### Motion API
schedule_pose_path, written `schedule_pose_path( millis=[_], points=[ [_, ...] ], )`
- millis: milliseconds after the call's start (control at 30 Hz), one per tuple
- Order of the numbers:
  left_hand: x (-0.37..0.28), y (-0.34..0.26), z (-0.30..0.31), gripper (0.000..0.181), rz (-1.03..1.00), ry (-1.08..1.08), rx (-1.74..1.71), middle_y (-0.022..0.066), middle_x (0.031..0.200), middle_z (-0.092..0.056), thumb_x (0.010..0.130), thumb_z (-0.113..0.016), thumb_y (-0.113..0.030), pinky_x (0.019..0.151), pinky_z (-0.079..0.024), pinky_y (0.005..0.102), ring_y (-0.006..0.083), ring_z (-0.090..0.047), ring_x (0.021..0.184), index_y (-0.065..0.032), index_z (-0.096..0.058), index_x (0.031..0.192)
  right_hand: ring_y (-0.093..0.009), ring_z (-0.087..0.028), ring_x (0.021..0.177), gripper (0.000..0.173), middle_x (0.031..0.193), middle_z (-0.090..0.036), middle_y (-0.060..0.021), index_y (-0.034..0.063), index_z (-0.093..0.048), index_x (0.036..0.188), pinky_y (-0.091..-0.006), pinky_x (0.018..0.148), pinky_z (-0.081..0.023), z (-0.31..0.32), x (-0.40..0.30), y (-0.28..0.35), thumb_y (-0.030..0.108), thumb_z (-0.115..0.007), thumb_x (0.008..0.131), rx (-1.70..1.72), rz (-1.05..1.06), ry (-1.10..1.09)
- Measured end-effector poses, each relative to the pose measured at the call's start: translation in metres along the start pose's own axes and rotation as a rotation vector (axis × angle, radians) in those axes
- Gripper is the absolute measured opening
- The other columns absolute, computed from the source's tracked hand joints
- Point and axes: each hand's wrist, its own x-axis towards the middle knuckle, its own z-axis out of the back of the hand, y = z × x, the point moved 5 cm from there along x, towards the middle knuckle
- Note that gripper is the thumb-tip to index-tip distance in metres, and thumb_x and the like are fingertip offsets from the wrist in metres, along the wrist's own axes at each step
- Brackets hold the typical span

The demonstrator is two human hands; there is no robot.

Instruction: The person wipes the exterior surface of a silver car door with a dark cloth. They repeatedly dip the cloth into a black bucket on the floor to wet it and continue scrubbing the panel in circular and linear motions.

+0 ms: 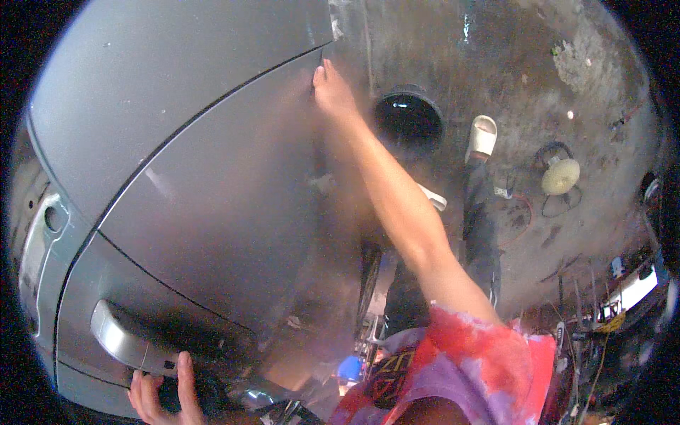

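Note:
A grey car's side fills the left of the view, with dark seams between its panels. My right hand (333,91) is at the far edge of the car panel (212,186), fingers close together. Whether it grips that edge cannot be made out. At the lower left, my left hand (167,390) is beside the end of the silver door handle (119,337), its fingers apart and their tips next to the handle. Part of this hand is cut off by the picture's edge. A whitish smear (156,183) marks the panel between the hands.
A round black tub (409,119) stands on the stained concrete floor (531,79) beside the car. White slippers (483,135) are on my feet. To the right lie a round pale-yellow pad (561,176) and a socket block (502,192) with an orange cord. Racks and clutter (589,297) line the lower right.

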Motion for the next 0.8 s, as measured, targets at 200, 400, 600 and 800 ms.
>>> schedule_pose_path(
  millis=[200,400,600,800],
  points=[
    [-0.001,0.005,0.0,0.022,-0.04,-0.014,0.053,0.016,0.128,-0.055,0.084,-0.063,-0.019,0.095,-0.048,0.0433,0.0356,-0.054,0.12,-0.0139,-0.078,0.1,-0.033,-0.03,0.148,0.059,0.162,-0.029,-0.0142,0.0026,-0.032,0.153,-0.0577,0.115,-0.027,-0.005,-0.056,0.027,0.036,-0.036,0.105,-0.115,0.314,-0.039],
    [0.002,0.0,0.002,0.025,0.028,0.018,0.012,0.0161,0.127,-0.055,0.083,-0.064,-0.022,0.098,-0.047,0.0442,0.0355,-0.052,0.123,-0.0106,-0.079,0.099,-0.033,-0.039,0.142,0.055,0.156,-0.037,-0.0208,-0.0025,-0.039,0.147,-0.0547,0.112,-0.035,0.002,-0.031,0.026,0.032,-0.039,0.104,-0.121,0.355,-0.019],
    [0.002,0.0,0.004,0.027,0.02,0.002,-0.008,0.016,0.128,-0.055,0.081,-0.065,-0.021,0.099,-0.046,0.0444,0.0347,-0.052,0.124,-0.0107,-0.079,0.101,-0.038,-0.05,0.132,0.05,0.148,-0.046,-0.0209,-0.0011,-0.045,0.141,-0.0473,0.108,-0.042,0.004,-0.014,0.006,0.03,-0.043,0.103,-0.191,0.229,-0.113],
    [0.0,-0.001,0.002,0.025,0.044,0.006,0.015,0.0158,0.128,-0.055,0.083,-0.065,-0.019,0.1,-0.046,0.0448,0.0344,-0.053,0.124,-0.0115,-0.078,0.102,-0.035,-0.047,0.136,0.051,0.149,-0.045,-0.0236,-0.0023,-0.043,0.143,-0.0483,0.11,-0.04,0.0,-0.062,0.037,0.027,-0.047,0.101,-0.278,0.466,-0.131]
  ],
)
